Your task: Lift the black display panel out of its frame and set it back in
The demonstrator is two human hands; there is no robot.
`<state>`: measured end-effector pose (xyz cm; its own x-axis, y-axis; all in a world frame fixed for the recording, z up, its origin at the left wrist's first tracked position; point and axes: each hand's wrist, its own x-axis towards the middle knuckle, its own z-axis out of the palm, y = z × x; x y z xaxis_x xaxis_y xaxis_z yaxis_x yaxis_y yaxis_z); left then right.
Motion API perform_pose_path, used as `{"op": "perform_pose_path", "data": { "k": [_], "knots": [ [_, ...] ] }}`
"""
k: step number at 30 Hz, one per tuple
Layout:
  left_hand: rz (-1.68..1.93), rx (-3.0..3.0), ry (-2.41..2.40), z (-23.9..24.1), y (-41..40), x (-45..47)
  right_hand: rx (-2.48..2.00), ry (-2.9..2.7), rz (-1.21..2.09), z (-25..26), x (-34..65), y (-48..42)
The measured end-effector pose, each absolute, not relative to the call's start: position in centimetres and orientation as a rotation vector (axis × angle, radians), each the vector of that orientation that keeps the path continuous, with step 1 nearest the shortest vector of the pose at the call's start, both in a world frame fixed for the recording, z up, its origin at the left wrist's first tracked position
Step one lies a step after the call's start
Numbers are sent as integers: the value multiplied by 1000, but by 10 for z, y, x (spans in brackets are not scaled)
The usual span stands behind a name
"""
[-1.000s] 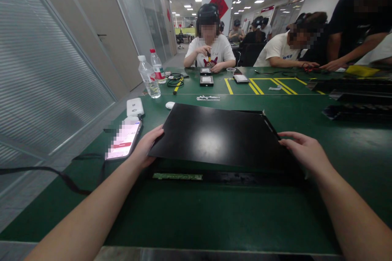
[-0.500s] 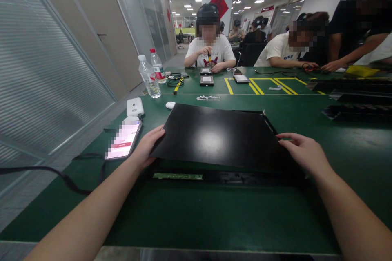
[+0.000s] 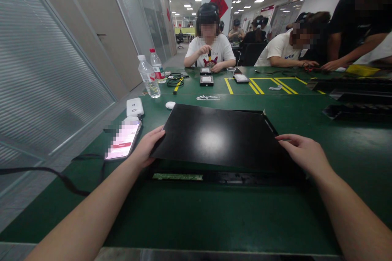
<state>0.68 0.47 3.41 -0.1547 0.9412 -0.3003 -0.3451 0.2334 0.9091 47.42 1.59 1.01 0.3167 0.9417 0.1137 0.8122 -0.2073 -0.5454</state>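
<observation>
Before me lies a dark, glossy screen panel (image 3: 211, 134), its near edge raised and a bright reflection in its middle. My left hand (image 3: 149, 144) is closed on its left edge, thumb on top and the other fingers partly hidden below. On the opposite side, my right hand (image 3: 301, 151) pinches the right edge between thumb and fingers. Beneath the panel sits a black frame (image 3: 245, 178), mostly covered, which shows along the near side and the far right corner. A narrow green circuit board (image 3: 177, 176) runs along the frame's near left part.
Left of the panel are a lit phone (image 3: 124, 140), a white power bank (image 3: 135, 107) and two plastic bottles (image 3: 149, 77). A white mouse-like object (image 3: 170, 105) touches the far left area. Black metal parts (image 3: 358, 112) lie at right. Across the green table (image 3: 196, 220), co-workers handle small drives (image 3: 206, 80).
</observation>
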Motion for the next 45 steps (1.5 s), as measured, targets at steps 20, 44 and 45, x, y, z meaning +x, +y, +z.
{"op": "perform_pose_path", "data": {
  "k": [20, 44, 45],
  "knots": [
    [1236, 769, 1375, 37, 3, 10, -2067, -1571, 277, 8, 476, 18],
    [1270, 800, 1410, 35, 3, 12, -2037, -1600, 260, 6, 477, 18],
    [1272, 797, 1413, 35, 3, 13, -2038, -1599, 259, 6, 477, 18]
  ]
}}
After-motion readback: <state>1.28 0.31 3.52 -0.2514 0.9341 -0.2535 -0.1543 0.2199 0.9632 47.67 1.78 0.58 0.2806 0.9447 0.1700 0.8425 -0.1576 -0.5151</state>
